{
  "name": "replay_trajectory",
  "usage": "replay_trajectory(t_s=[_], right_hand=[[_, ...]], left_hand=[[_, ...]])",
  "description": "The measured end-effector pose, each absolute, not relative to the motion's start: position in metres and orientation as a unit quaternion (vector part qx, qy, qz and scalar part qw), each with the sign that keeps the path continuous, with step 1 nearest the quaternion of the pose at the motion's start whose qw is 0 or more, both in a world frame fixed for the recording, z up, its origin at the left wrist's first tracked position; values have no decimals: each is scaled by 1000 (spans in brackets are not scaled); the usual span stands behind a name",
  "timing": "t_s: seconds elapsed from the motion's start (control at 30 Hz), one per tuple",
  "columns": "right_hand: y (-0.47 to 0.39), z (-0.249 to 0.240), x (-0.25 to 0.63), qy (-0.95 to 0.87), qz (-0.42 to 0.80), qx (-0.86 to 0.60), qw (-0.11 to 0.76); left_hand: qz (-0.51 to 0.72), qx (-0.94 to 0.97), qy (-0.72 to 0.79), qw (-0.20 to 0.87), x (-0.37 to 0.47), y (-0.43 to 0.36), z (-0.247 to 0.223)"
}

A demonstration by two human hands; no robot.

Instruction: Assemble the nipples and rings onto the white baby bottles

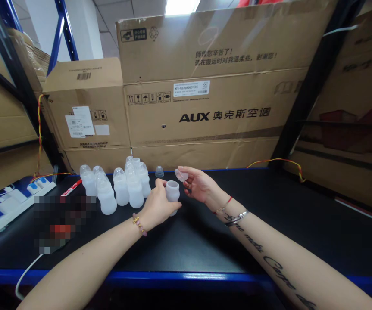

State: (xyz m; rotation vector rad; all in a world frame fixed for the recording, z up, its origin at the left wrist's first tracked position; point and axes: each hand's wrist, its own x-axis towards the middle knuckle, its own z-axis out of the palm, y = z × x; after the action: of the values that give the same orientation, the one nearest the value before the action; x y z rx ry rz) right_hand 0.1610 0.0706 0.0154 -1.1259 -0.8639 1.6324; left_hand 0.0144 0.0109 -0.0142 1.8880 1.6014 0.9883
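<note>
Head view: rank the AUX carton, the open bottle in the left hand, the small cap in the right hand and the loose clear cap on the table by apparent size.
1. AUX carton
2. open bottle
3. small cap and loose clear cap: they look about alike, so unranked.

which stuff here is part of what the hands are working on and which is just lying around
In hand:
- left hand grips an open bottle
- right hand holds a small clear cap above it
- capped bottles grouped on the black table
- loose clear cap behind

Lying about:
- cardboard boxes
- power strip
- red pen
</note>
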Motion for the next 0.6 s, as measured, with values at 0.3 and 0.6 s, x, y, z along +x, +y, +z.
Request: replay_trajectory(t_s=[0.3, 0.6], right_hand=[[69, 10, 157, -396, 642, -465, 463], [69, 10, 157, -404, 616, -511, 442]], left_hand=[[366, 722, 550, 207, 1, 16, -1], [388, 727, 506, 256, 1, 22, -2]])
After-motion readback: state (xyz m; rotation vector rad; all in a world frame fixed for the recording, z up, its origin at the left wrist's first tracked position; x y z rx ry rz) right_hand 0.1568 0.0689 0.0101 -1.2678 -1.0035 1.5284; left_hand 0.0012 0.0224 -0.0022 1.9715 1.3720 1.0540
